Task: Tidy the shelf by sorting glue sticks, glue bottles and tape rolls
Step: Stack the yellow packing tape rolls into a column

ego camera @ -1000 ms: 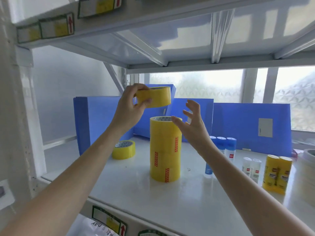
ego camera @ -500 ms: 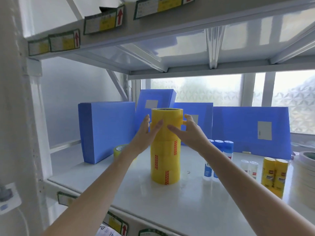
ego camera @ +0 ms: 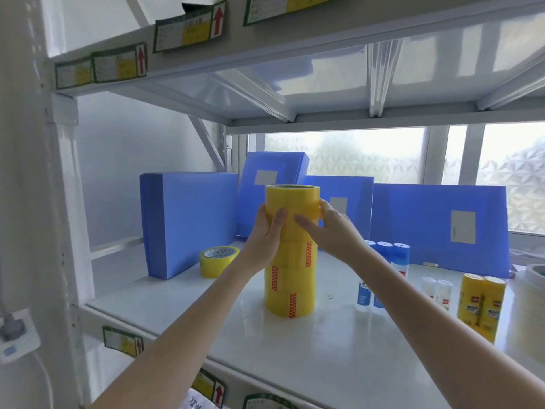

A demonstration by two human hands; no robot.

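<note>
white metal shelf, frosted window

I see a yellow tape stack with red-patterned strips, blue folders, blue-capped glue bottles, and yellow glue sticks.

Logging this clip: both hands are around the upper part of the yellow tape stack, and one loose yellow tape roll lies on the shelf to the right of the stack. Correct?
Not quite. The loose yellow tape roll lies to the left of the yellow tape stack, by the blue folder, as the head view shows. The left hand and right hand are indeed around the stack's upper part.
</note>
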